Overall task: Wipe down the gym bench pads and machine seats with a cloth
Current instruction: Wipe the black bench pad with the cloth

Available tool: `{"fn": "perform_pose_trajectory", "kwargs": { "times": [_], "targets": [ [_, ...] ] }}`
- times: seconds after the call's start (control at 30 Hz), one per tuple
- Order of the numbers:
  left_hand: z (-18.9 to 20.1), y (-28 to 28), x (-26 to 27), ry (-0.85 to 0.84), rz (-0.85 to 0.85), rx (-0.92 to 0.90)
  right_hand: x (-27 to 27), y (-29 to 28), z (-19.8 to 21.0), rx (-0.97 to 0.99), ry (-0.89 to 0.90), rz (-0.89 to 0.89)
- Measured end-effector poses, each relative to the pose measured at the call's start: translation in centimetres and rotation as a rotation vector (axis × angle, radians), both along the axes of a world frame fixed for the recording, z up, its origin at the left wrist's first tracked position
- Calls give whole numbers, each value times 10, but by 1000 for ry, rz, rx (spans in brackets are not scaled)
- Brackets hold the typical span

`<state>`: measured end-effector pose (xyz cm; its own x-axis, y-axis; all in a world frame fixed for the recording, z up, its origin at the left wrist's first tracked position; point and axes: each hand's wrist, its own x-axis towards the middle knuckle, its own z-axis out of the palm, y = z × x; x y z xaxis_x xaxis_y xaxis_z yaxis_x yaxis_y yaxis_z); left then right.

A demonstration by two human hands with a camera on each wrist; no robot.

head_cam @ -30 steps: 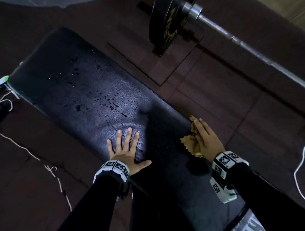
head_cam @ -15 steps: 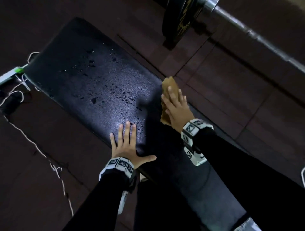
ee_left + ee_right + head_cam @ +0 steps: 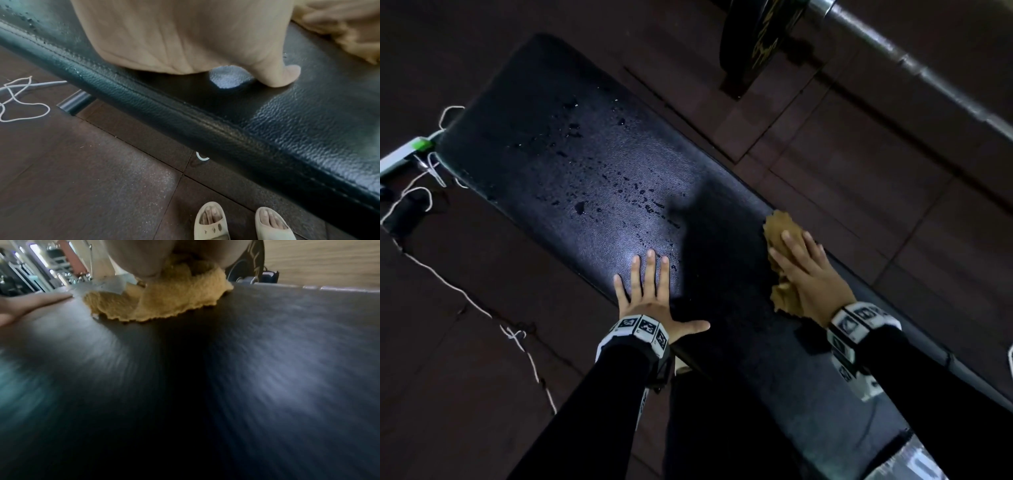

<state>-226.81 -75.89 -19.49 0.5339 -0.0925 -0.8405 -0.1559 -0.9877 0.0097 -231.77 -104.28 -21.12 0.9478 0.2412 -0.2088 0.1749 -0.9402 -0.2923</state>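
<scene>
A black leather bench pad (image 3: 592, 178) runs diagonally through the head view, with water droplets (image 3: 633, 192) scattered over its middle. My left hand (image 3: 650, 287) lies flat on the pad's near edge, fingers spread and straight. My right hand (image 3: 804, 270) presses a yellow-brown cloth (image 3: 780, 233) flat against the pad near its far edge, fingers straight on top of it. In the right wrist view the cloth (image 3: 164, 305) bunches under my palm on the blurred pad (image 3: 246, 369). The left wrist view shows my palm and thumb (image 3: 277, 73) on the pad (image 3: 308, 113).
A barbell (image 3: 914, 65) with a black weight plate (image 3: 756, 41) lies on the dark floor tiles beyond the bench. White cord (image 3: 448, 281) trails over the floor to the left. My feet in beige slippers (image 3: 211, 222) stand beside the bench.
My right hand has slid the cloth back toward me and to the right along the pad's far edge after reaching forward half a second ago. The left hand stays planted.
</scene>
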Motion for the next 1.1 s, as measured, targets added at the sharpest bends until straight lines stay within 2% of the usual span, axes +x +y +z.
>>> {"fn": "perform_pose_trajectory", "kwargs": {
  "times": [0.1,0.2,0.3,0.4,0.53,0.63,0.73,0.87,0.97,1.1],
  "targets": [
    [-1,0,-2,-20,-4,11,44,25,-2,65,98,-111],
    [-1,0,-4,-53,-4,20,70,62,-6,84,174,-11],
    [-2,1,-5,-68,2,30,52,90,-7,115,197,194],
    [-3,0,-4,-64,9,38,5,84,-4,99,163,269],
    [-4,0,-3,-34,-2,28,-31,33,-4,63,45,219],
    [-5,1,-3,-28,-7,22,-10,6,-2,54,70,43],
    [-5,0,-3,-40,-19,30,33,10,0,106,111,-86],
    [-6,1,-5,-75,-21,34,61,41,-1,71,158,-52],
    [-8,3,-8,-128,-17,19,41,69,-2,60,205,71],
    [-10,4,-14,-207,4,-41,-18,94,0,141,265,82]
  ]
}}
